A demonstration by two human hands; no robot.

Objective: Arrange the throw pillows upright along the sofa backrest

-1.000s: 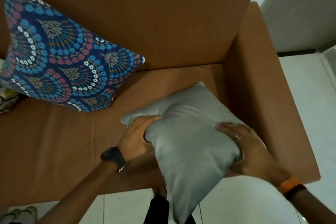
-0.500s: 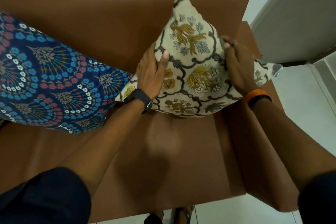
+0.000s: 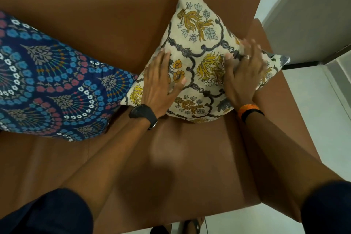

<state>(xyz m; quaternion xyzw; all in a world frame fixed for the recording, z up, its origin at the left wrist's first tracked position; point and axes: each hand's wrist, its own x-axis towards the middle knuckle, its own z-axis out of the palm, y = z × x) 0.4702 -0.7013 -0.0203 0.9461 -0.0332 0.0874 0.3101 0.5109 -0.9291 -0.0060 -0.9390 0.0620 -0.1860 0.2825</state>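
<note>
A cream pillow (image 3: 197,30) with yellow flowers and dark scrollwork stands upright in the sofa's right corner, leaning on the brown backrest (image 3: 106,5). My left hand (image 3: 161,83) lies flat on its lower left face, fingers spread. My right hand (image 3: 245,70), wearing a ring, presses flat on its right half and looks slightly blurred. A blue pillow (image 3: 49,81) with pink and white fan patterns leans on the backrest to the left, its corner touching the cream one.
The brown seat cushion (image 3: 171,167) stretches in front of both pillows. The right armrest (image 3: 284,112) borders the cream pillow. White tiled floor (image 3: 313,100) and a grey wall or door lie to the right. My feet show at the bottom edge.
A second ago both hands held a grey-backed pillow over the seat. The cream floral pillow now stands in the right corner, and my hands have slid from its edges onto its face.
</note>
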